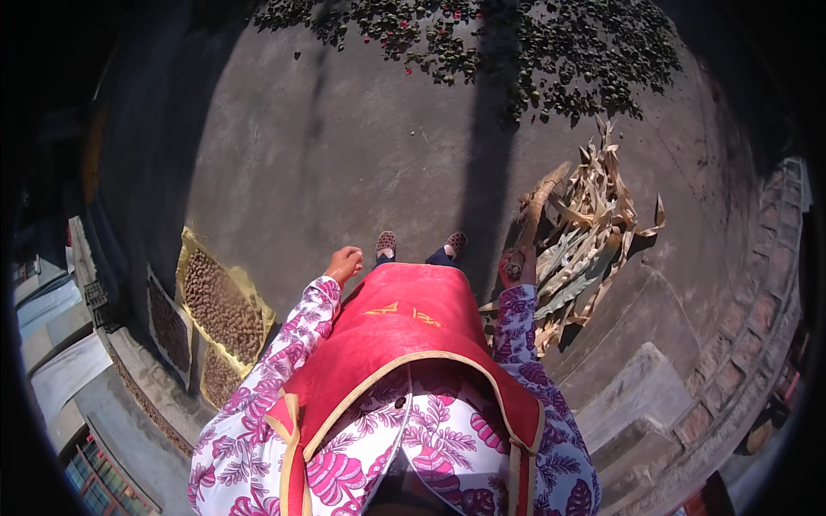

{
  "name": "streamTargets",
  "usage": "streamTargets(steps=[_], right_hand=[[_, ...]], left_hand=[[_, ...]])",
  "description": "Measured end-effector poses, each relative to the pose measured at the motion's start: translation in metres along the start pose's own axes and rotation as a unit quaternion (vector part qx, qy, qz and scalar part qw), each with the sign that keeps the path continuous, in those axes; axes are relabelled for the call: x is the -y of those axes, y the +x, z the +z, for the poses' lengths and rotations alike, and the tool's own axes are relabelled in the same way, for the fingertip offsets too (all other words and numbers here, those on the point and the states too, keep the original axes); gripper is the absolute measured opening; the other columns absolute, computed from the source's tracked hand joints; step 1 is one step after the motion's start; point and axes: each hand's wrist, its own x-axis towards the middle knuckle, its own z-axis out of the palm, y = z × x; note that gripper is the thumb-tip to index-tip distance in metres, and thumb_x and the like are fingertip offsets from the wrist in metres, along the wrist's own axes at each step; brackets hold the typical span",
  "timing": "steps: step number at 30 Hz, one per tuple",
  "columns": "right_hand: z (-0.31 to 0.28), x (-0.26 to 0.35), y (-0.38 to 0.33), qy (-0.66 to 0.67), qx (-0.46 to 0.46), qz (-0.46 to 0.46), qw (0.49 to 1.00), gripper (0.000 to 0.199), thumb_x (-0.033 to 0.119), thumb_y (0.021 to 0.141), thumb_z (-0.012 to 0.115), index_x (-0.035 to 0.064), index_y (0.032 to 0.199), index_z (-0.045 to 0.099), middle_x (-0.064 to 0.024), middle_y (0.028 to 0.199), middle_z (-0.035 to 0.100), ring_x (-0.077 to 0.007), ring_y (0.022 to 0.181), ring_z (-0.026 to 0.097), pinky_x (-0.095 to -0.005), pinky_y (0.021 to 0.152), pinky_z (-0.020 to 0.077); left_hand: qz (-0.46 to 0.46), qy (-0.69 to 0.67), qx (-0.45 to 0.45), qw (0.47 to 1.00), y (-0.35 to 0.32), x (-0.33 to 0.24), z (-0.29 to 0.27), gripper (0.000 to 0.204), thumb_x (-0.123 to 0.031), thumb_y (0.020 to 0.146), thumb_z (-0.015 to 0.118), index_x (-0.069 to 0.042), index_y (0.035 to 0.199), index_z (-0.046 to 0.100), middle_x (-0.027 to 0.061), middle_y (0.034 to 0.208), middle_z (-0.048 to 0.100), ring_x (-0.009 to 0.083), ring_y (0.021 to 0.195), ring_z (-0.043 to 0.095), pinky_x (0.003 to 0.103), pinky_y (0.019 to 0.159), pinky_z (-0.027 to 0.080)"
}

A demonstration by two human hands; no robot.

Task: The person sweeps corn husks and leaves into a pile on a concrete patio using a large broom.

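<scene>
My left hand (346, 265) hangs in front of the red apron (404, 301), its fingers curled in, and nothing shows in it. On the other side my right hand (506, 273) is closed round a thick brown stick (540, 205). Its round butt end faces up at the hand, and the shaft slants away to the far right. Dried corn stalks (594, 228) with pale, curling leaves lie beside the stick, partly under my right forearm. Whether the stick is joined to these stalks I cannot tell.
My shoes (386, 242) stand on grey concrete ground (370, 155). Dark green pods or fruits with some red bits (585, 52) are spread at the far side. To the left, brown nuts or fruits (219, 301) lie on yellow sheeting. A brick edging (748, 314) curves along the right.
</scene>
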Motion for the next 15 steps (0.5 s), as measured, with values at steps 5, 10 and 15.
streamTargets(steps=[5, 10, 15], right_hand=[[0.033, -0.032, 0.019, -0.001, 0.101, 0.223, 0.97, 0.02, 0.016, 0.072, 0.052, 0.0041, 0.083, 0.041, -0.0061, 0.068, 0.046, -0.0149, 0.055, 0.048, -0.0256, 0.045, 0.0427], [0.106, -0.099, 0.044, -0.098, 0.088, 0.293, 0.947, 0.029, 0.015, 0.074, 0.05, 0.0176, 0.098, 0.035, -0.0087, 0.069, 0.045, -0.0143, 0.054, 0.047, -0.0253, 0.042, 0.0433], [0.152, -0.14, 0.084, -0.131, 0.072, 0.307, 0.94, 0.028, 0.017, 0.074, 0.051, 0.0115, 0.096, 0.036, -0.0102, 0.07, 0.046, -0.0159, 0.053, 0.049, -0.0252, 0.042, 0.0438]], left_hand=[[0.016, 0.016, -0.024, 0.999, -0.006, -0.001, -0.005, 0.018, -0.016, 0.076, 0.048, -0.003, 0.088, 0.052, 0.0029, 0.071, 0.052, 0.0077, 0.054, 0.048, 0.02, 0.047, 0.039], [-0.001, -0.003, -0.027, 1.0, -0.01, -0.014, -0.008, 0.017, -0.015, 0.076, 0.048, -0.003, 0.088, 0.052, 0.0031, 0.071, 0.052, 0.008, 0.054, 0.048, 0.02, 0.046, 0.039], [0.015, -0.007, -0.022, 1.0, 0.006, -0.021, -0.026, 0.02, -0.014, 0.076, 0.048, -0.001, 0.091, 0.051, 0.0039, 0.072, 0.052, 0.0082, 0.055, 0.048, 0.019, 0.047, 0.039]])
